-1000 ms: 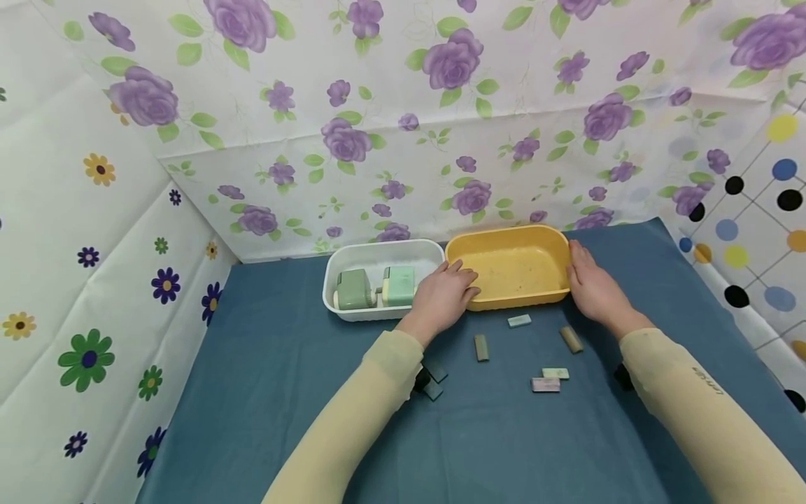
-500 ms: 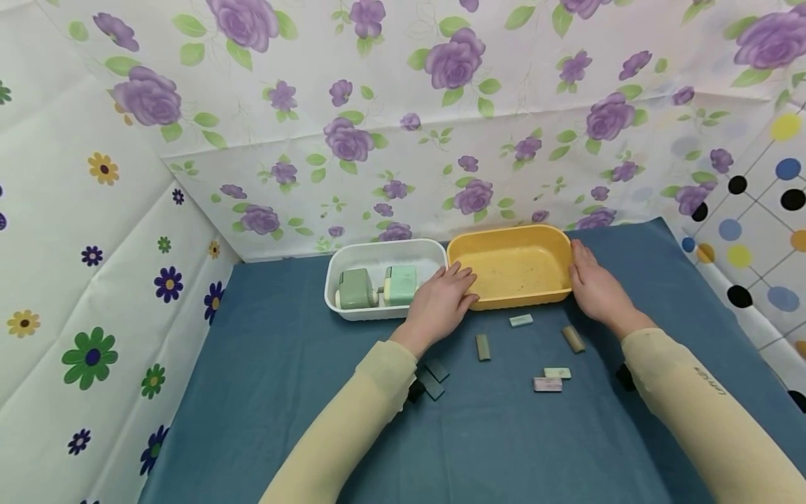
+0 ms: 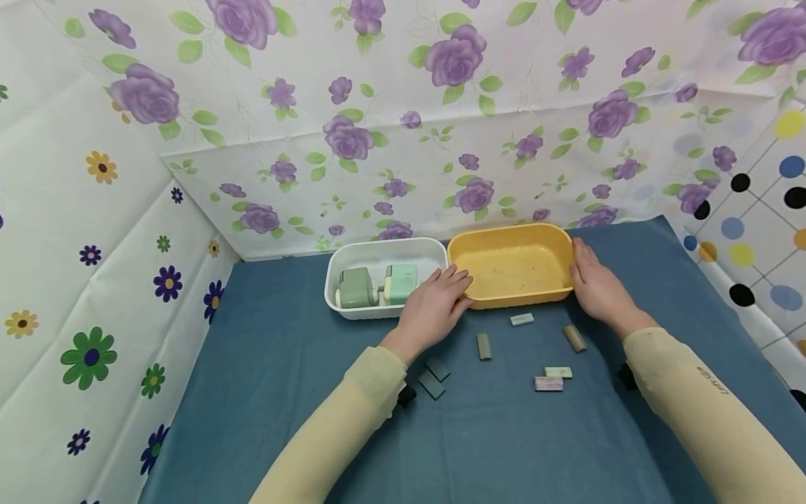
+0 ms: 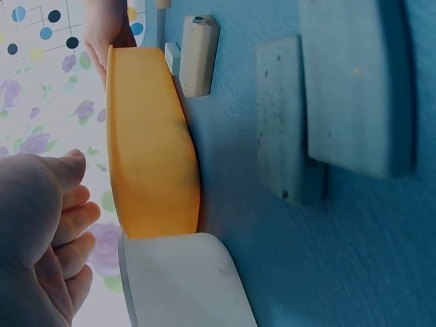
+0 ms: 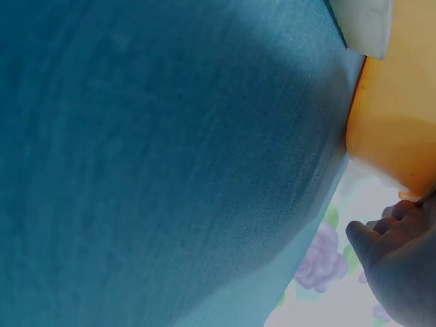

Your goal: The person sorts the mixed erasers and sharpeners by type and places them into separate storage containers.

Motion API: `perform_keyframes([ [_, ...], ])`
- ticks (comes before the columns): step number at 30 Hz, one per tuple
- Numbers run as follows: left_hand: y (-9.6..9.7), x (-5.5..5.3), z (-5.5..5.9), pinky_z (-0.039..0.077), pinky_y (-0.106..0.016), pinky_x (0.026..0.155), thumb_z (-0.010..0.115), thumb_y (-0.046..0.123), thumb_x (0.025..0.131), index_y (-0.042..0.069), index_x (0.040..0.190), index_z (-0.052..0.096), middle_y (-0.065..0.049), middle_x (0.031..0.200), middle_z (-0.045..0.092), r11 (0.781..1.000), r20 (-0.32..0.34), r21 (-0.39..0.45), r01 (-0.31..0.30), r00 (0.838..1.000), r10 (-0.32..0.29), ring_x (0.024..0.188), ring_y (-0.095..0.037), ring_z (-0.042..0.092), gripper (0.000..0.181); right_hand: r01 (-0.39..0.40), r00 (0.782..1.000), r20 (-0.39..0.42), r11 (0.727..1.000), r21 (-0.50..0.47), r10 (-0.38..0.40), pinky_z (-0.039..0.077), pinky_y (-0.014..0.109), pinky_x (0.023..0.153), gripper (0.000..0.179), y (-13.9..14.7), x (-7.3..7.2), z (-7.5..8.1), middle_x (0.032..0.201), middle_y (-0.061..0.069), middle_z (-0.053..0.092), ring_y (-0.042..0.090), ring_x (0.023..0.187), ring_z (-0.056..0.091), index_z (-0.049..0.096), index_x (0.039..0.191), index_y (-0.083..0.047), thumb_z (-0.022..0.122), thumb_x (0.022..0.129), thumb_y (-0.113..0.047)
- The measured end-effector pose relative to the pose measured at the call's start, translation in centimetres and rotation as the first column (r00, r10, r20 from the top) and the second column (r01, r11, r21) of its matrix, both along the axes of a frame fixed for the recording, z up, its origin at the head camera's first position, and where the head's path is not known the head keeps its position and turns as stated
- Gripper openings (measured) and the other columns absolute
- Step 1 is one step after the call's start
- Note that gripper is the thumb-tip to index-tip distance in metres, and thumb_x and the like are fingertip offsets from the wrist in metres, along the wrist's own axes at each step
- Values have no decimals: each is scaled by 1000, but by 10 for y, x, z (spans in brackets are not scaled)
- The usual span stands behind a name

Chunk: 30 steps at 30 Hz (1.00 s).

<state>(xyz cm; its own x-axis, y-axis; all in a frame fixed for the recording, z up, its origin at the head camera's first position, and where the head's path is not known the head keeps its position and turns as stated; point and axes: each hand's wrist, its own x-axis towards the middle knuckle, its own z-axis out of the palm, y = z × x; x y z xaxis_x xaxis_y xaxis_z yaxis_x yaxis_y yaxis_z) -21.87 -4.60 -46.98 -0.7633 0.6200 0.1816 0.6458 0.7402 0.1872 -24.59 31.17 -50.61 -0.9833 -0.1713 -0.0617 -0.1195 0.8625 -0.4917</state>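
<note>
Yellow tub point(image 3: 519, 269) sits at the back of the blue cloth point(image 3: 252, 392), long way left to right, right beside the white tub point(image 3: 371, 255). Right hand point(image 3: 598, 285) looks nearer, against its right end, fingers straightish and together. Left hand point(image 3: 431, 306) overlaps the left end, fingers loosely bent, pinching nothing; can't tell if it's touching.

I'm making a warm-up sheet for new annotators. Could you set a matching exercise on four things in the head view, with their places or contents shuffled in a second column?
Things
1. white tub
2. yellow tub
3. pink block
4. right hand

Places or contents
A. beside the pale green block
B. at the yellow tub's right end
C. holds two green gadgets
D. between the white tub and the right hand

Pairs: 1-C, 2-D, 3-A, 4-B.
</note>
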Motion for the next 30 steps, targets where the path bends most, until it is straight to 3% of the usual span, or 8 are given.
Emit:
perform_keyframes([
  [30, -27, 17, -5, 27, -42, 129, 65, 32, 110, 9, 151, 63, -7, 155, 60, 999, -44, -4, 42, 998, -42, 154, -25, 42, 47, -4, 1000, 7, 1000, -16, 4, 8, 64, 129, 65, 0, 1, 3, 175, 27, -6, 49, 161, -2, -8, 167, 4, 19, 119, -31],
])
